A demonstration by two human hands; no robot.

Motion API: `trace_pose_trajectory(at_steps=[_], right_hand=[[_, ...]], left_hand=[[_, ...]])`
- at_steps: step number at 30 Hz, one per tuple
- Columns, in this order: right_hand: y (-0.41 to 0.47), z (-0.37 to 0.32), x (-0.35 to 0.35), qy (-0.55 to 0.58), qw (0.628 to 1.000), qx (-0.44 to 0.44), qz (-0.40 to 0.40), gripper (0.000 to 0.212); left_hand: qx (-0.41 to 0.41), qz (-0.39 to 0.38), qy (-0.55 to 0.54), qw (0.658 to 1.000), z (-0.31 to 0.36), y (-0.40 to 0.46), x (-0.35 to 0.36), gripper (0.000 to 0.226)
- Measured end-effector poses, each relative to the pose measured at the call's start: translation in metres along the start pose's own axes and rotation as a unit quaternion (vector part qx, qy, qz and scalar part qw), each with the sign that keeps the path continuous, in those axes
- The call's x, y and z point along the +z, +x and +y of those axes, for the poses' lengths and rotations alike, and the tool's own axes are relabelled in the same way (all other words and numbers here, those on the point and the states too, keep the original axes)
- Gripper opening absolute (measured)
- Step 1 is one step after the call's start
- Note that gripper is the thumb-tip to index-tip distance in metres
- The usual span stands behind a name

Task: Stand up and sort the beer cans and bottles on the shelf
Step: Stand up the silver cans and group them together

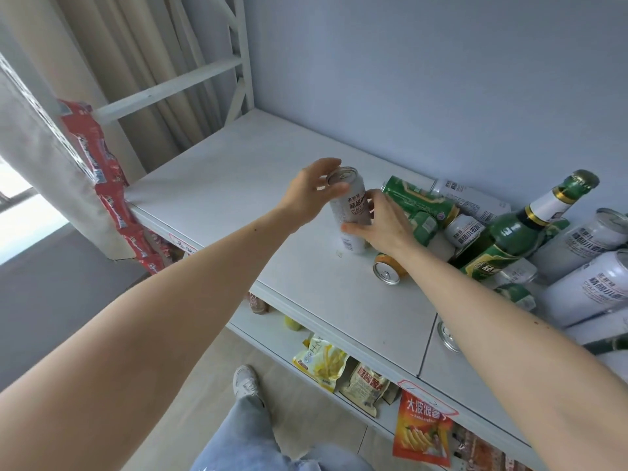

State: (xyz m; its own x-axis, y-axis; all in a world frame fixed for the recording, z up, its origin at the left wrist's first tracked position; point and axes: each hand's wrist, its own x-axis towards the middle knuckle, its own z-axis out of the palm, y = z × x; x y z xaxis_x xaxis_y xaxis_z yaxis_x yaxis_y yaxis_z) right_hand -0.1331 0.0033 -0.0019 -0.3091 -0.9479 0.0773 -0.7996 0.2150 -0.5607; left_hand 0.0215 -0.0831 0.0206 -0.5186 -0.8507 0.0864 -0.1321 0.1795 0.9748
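step: standing white can point(350, 212) upright on shelf point(217, 185), left of pile | L hand point(314, 192) & R hand point(384, 222) fingers curled on it | next: release gently, fetch another from pile

A can point(350, 212) is standing upright on the shelf point(238, 185), between the left hand point(314, 192) and right hand point(384, 222). Toppled cans point(421, 198) and a bottle point(520, 229) are lying piled to its right.
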Motion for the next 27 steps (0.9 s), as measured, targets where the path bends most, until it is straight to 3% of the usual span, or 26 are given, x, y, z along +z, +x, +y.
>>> trace_pose_trajectory(at_steps=[3,6,12,15,18,20,24,27], right_hand=[[-0.001,-0.002,-0.016,0.072,0.996,-0.020,-0.046,0.077],[-0.002,-0.006,-0.036,0.152,0.985,-0.037,-0.077,0.074],[-0.004,0.000,-0.063,0.073,0.989,-0.047,-0.119,0.082],[-0.005,0.000,-0.068,0.038,0.990,-0.062,-0.118,0.074],[-0.003,-0.003,-0.069,0.007,0.992,-0.059,-0.111,0.069],[0.000,-0.005,-0.066,-0.010,0.993,-0.055,-0.106,0.069],[0.008,-0.019,-0.060,-0.019,0.994,-0.035,-0.100,0.068],[0.017,-0.031,-0.056,-0.027,0.994,-0.028,-0.102,0.067]], left_hand=[[0.008,-0.026,-0.016,1.000,0.002,-0.005,0.006,0.051],[0.006,-0.039,-0.040,0.998,0.003,-0.010,0.016,0.036],[-0.029,-0.082,-0.074,0.993,-0.017,-0.024,0.023,0.035],[-0.048,-0.122,-0.092,0.987,-0.033,-0.031,0.033,0.050],[-0.061,-0.138,-0.044,0.988,-0.044,-0.033,0.043,0.081],[-0.061,-0.111,-0.010,0.992,-0.053,-0.034,0.051,0.086],[-0.059,-0.030,0.030,0.997,-0.056,-0.032,0.058,0.072],[-0.054,-0.029,0.034,0.998,-0.054,-0.028,0.045,0.065]])
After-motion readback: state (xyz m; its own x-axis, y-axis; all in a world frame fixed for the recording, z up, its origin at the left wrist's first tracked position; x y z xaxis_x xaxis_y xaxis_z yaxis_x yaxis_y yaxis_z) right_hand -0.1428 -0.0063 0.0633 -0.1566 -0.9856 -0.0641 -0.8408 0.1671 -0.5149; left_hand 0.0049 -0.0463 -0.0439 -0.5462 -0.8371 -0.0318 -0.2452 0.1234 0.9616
